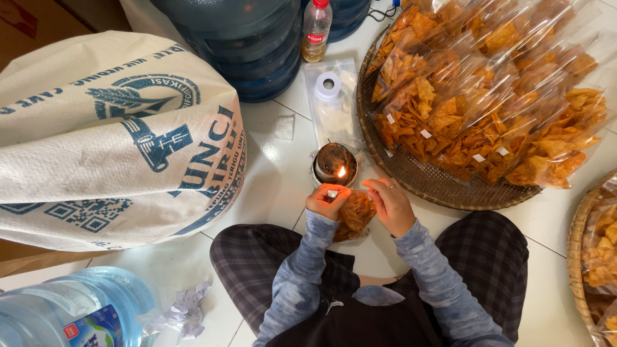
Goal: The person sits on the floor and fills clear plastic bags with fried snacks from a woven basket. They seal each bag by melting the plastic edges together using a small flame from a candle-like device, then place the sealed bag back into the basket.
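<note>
Head view looks down on a person sitting cross-legged on a white tiled floor (270, 186). Both hands are pinched on the top edge of a small clear bag of orange chips (355, 215), which hangs between them just above the lap — the left hand (327, 201) grips the left end of the edge, the right hand (390, 204) the right end. The bag's top edge lies just near of a small flame (342, 171) burning on a dark, sooty round lamp (334, 164) that stands on the floor directly beyond the hands.

Far right, a round woven tray (411, 170) carries a heap of filled chip bags (488, 96). Another woven tray (578, 250) with more bags shows at the right edge. Beyond the lamp lie a flat clear pouch (334, 112) with a white tape roll (328, 85) on it, and a small bottle (316, 29). A large white printed sack (116, 141) fills the left, with blue water jugs far (244, 45) and near left (71, 315).
</note>
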